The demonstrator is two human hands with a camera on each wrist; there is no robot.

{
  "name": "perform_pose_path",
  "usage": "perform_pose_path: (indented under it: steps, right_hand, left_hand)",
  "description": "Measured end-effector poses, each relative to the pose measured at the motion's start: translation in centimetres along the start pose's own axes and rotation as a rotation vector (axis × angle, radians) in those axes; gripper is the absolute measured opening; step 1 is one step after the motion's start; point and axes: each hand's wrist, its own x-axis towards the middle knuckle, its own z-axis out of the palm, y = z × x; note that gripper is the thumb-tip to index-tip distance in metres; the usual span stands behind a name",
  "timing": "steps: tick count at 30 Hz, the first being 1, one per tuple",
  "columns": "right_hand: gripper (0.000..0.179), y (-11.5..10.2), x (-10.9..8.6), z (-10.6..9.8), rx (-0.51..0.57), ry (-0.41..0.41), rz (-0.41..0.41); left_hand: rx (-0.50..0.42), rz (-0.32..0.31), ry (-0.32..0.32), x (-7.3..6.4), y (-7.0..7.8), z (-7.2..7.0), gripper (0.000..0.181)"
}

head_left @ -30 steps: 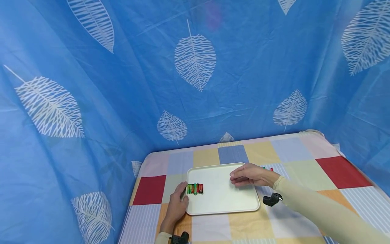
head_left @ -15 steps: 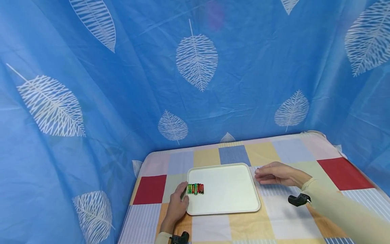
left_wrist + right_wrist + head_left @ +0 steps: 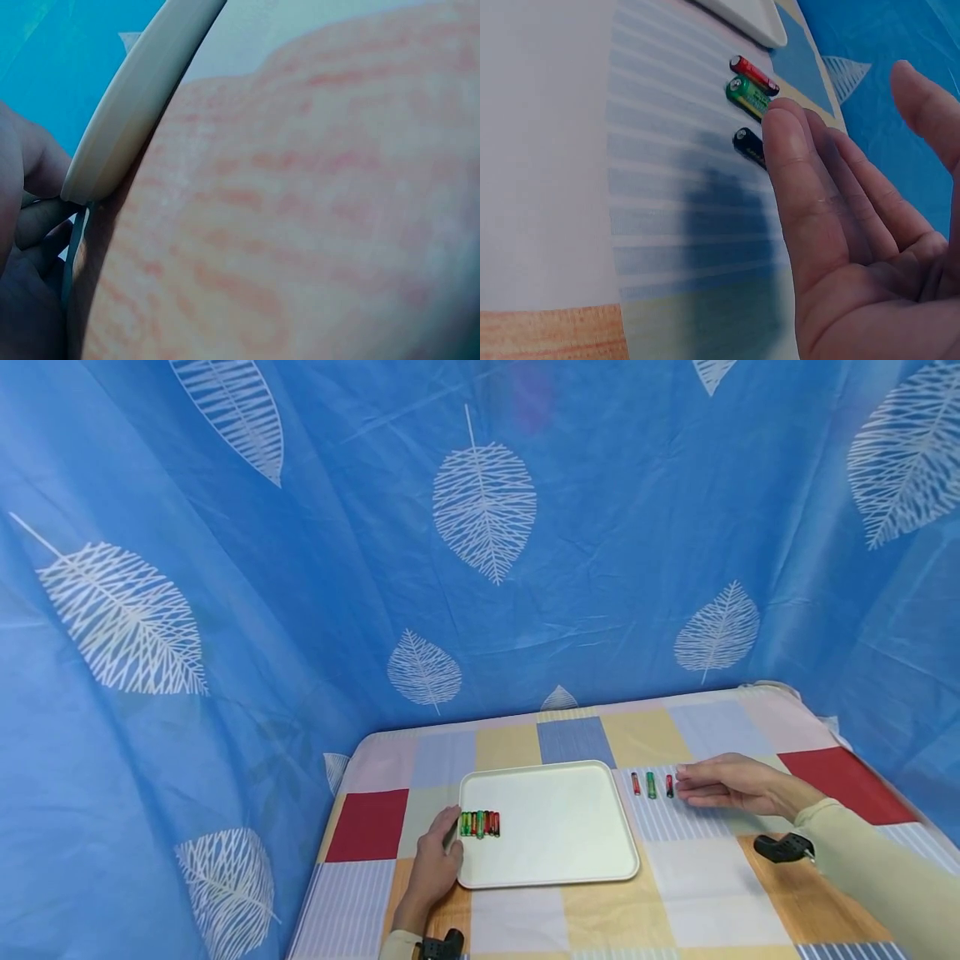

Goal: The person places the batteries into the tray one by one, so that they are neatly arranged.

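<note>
Batteries (image 3: 481, 825) in green and red are lying side by side along the left of the white tray (image 3: 558, 831) in the head view, and your left hand (image 3: 435, 862) is gripping that edge. On the patchwork cloth (image 3: 521, 922), just off the tray's right edge, three more are lying spaced apart: a red battery (image 3: 636, 783), a green battery (image 3: 651, 786) and a red-and-black battery (image 3: 670, 786). Your right hand (image 3: 738, 785) is hovering just beside the last. In the left wrist view, your fingers are closing about the tray's rim, partly in shadow. In the right wrist view, your fingers (image 3: 806, 195) are staying straight, your thumb (image 3: 928, 112) is standing well clear of them, and you are holding nothing; whether a fingertip is touching the nearest battery, you cannot tell.
</note>
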Motion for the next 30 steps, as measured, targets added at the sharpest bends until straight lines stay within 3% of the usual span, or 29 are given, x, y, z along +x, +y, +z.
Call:
perform_pose_path:
  steps: [10,17,24,30]
  right_hand:
    - [0.03,0.1,0.9,-0.9,-0.067,0.164,0.056]
    - [0.033,0.3,2.0,-0.8,-0.103,0.226,0.077]
    - [0.035,0.0,3.1,0.2,-0.233,0.333,0.123]
    - [0.037,-0.1,3.8,1.0,-0.369,0.39,0.117]
  left_hand:
    - [-0.006,0.01,0.003,0.0,-0.2,0.1,0.056]
    - [-0.001,0.018,0.005,0.0,-0.3,0.1,0.056]
    - [0.0,0.048,0.002,0.0,-0.3,0.1,0.056]
    - [-0.003,0.053,0.011,0.0,-0.3,0.0,0.056]
